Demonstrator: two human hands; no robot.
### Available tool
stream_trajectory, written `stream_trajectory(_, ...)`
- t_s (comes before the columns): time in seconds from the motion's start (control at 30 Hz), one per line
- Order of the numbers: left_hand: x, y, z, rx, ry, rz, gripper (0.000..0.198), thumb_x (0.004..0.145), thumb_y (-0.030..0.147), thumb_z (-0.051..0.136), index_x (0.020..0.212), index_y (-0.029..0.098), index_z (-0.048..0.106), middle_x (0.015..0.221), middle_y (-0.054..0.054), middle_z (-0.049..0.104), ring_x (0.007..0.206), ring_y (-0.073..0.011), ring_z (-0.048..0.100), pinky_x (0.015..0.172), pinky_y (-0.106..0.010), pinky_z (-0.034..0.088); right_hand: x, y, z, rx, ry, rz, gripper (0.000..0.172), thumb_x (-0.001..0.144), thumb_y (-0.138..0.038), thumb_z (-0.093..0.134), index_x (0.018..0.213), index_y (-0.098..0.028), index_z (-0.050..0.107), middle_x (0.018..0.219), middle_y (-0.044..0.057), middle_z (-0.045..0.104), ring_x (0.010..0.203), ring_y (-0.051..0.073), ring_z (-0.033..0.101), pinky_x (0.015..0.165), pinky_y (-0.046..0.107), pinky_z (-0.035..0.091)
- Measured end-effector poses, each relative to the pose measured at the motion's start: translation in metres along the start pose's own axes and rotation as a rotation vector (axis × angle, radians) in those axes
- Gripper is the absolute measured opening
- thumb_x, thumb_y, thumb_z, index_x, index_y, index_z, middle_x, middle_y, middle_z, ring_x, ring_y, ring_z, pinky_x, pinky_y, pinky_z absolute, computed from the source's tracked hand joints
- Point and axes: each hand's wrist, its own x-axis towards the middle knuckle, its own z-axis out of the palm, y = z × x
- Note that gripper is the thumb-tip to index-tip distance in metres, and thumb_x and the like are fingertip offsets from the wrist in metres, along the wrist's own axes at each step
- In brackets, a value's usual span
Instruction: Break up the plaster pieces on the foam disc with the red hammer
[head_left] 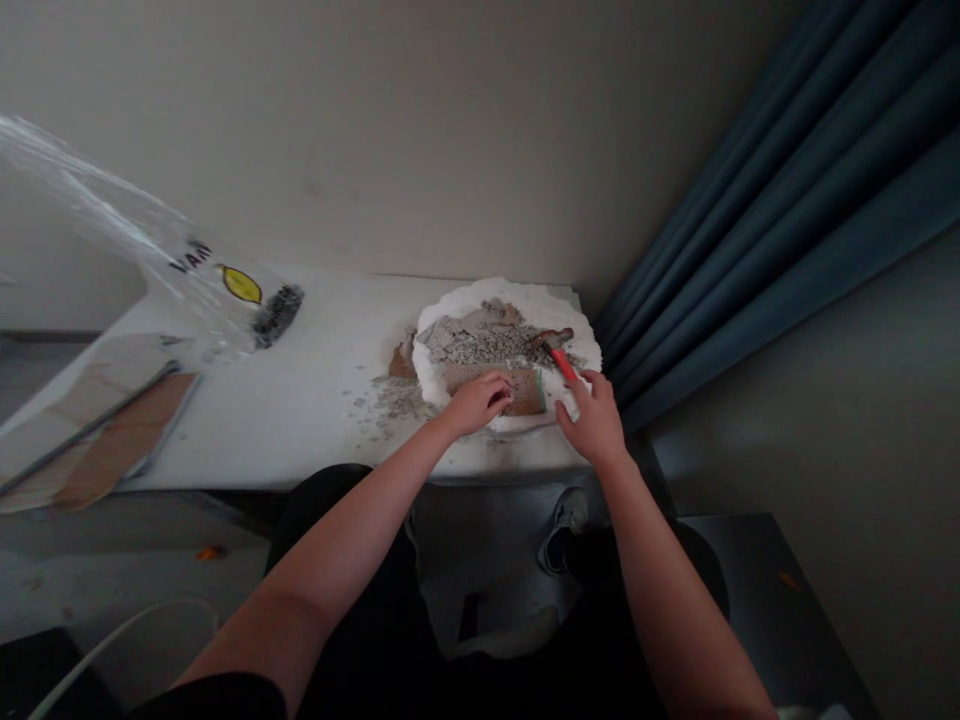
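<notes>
A white, ragged-edged round piece [454, 302] lies on the table, covered with grey crumbs [480, 335] and brown patches. On its near side is a flat brown piece [530, 393] with a green right edge. My left hand [480, 400] rests over this brown piece, fingers curled together; whatever they pinch, if anything, is too small to make out. Just right of it, my right hand [596, 415] has thumb and fingers apart. Its fingertips are at the near end of a red-handled tool [562, 363], whose dark head lies among the crumbs.
The white table [262, 420] stands against a wall. A clear plastic bag [172, 250] with a yellow print and dark contents is at left, beside brown cardboard [124, 440] and a thin dark rod [90, 428]. Grey bits [379, 400] are scattered about. A blue curtain [750, 230] hangs at right.
</notes>
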Motion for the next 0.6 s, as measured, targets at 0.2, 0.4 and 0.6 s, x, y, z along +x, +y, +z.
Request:
stream_trajectory(0.2,-0.001,0.002,-0.002,-0.002,0.004,0.016,0.01,0.087,0.019,0.051,0.086,0.02,0.06,0.109,-0.007,0.062,0.102,-0.0199,0.06,0.093,-0.037,0.05,-0.006,-0.023,0.01,0.107,-0.059,-0.349,0.049,0.09,-0.035,0.056,0.137,-0.026,0.055,0.15,0.014,0.031,0.141,0.032,0.025,0.111,0.051,0.03)
stream_trajectory(0.4,-0.001,0.004,-0.001,-0.003,0.002,-0.001,0.011,0.083,0.015,0.051,0.086,0.02,0.06,0.11,-0.007,0.062,0.104,-0.0206,0.06,0.093,-0.039,0.05,-0.008,-0.028,0.016,0.094,-0.128,-0.343,0.057,0.089,-0.035,0.057,0.145,-0.031,0.047,0.157,0.011,0.021,0.145,0.035,0.017,0.112,0.055,0.029)
stream_trajectory(0.6,-0.002,0.003,0.0,-0.002,0.005,-0.002,0.011,0.086,0.019,0.049,0.087,0.02,0.06,0.114,-0.008,0.062,0.107,-0.0214,0.06,0.095,-0.04,0.05,-0.009,-0.03,0.02,0.065,-0.179,-0.31,0.065,0.09,-0.034,0.057,0.151,-0.033,0.038,0.158,0.012,0.019,0.145,0.036,0.016,0.108,0.055,0.036)
